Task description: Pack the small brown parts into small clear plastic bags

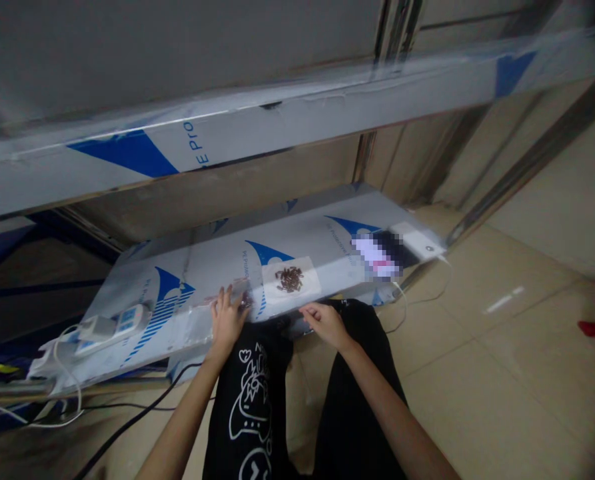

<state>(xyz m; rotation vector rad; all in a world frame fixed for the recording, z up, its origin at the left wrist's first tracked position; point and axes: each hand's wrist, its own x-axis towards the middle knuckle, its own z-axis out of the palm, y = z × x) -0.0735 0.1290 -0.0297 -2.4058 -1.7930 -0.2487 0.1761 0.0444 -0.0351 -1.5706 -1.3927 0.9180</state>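
A pile of small dark brown pieces point(290, 279) lies on a white square sheet point(311, 268) on the film-covered shelf point(212, 260). Left of that sheet, my left hand point(227, 317) rests on the shelf with fingers spread. Its fingertips touch or hover by a clear plastic bag point(246, 300) with something reddish-dark at it; the contents are blurred. My right hand point(326, 323) is at the shelf's front edge, above my right thigh. Its thumb and fingers are pinched together, and whatever they may hold is too small to make out.
A phone with a lit, blurred screen point(377, 257) lies beside a white box point(417, 241) at the right end, with a white cable hanging down. A power strip point(127, 321) with a plugged-in charger sits at the left. An upper shelf edge point(277, 127) crosses ahead.
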